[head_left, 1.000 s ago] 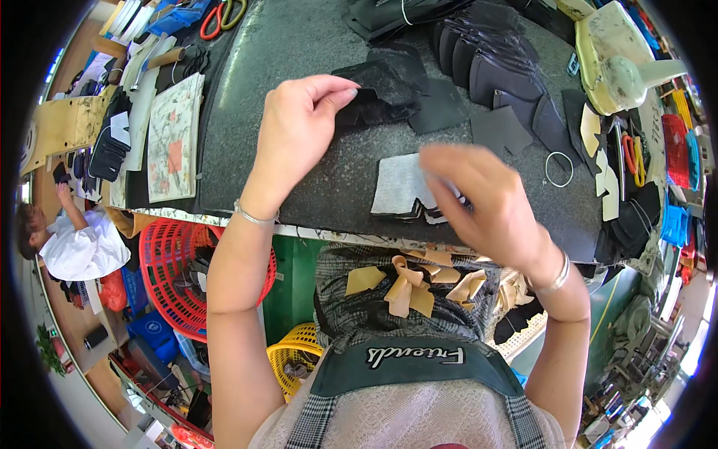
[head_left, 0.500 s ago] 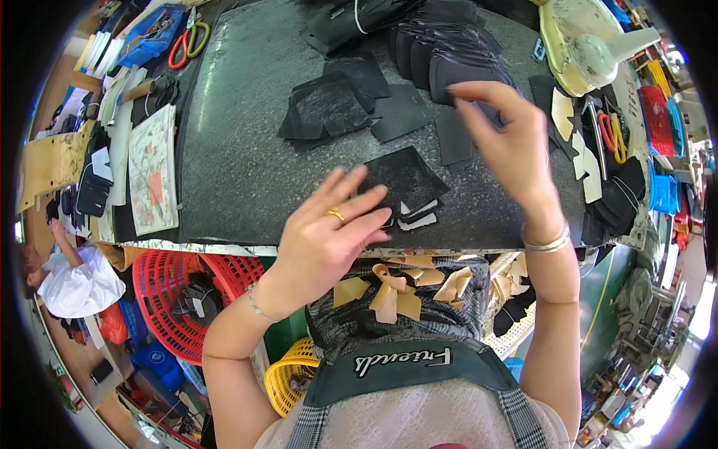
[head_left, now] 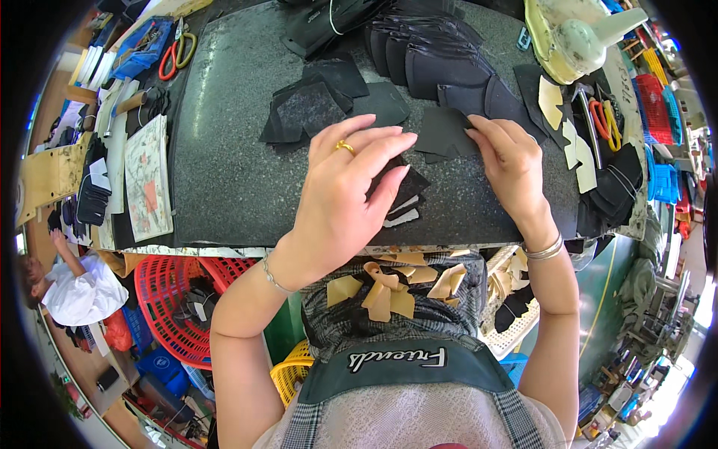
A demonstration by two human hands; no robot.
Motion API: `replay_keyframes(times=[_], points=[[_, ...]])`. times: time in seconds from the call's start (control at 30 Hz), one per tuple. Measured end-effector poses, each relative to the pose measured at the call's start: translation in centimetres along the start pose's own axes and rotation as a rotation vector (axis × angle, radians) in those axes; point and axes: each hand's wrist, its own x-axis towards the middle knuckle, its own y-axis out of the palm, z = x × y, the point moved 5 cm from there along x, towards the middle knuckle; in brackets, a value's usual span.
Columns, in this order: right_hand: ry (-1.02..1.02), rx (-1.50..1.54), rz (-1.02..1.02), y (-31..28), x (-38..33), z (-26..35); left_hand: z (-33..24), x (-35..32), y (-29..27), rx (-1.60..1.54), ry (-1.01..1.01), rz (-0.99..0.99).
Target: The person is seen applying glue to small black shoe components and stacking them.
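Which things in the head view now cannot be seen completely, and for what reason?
Head view:
Small black stack: partly behind the left hand.
Yellow basket: the apron covers part of it; contents are unclear.
Banded black bundle: the picture's upper edge cuts off its far end.

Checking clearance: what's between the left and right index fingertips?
Head view: a flat black piece lies there, between left hand and right hand.
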Motion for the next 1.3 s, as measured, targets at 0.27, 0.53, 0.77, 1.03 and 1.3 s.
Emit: replay_keyframes(times=[0.27, 0.53, 0.77, 1.03, 1.3], points=[[0.68, 0.776, -0.009, -0.8, -0.7, -0.5, 2.3, 1.8, 2.3, -0.651, -0.4, -0.006], [0.829, 0.988, -0.016, 0.1, -1.0, -1.4, 3.2, 1.5, 1.0, -0.332, -0.359, -0.082], [0.245, 0.231, -0.075, -3.7, 0.5, 2.9, 2.2, -2.3, -2.7, -0.711, -0.649, -0.058], [0.569, 0.806, 0.193, 2.1, -2.3, 7.2, 3.5, -4.0, -1.6, -0.615, -0.695, 0.105], [0.704, 0.831, 0.247, 3.7, -2.4, 6.8, 4.2, -4.7, -1.2, -0.454, -0.657, 0.095]])
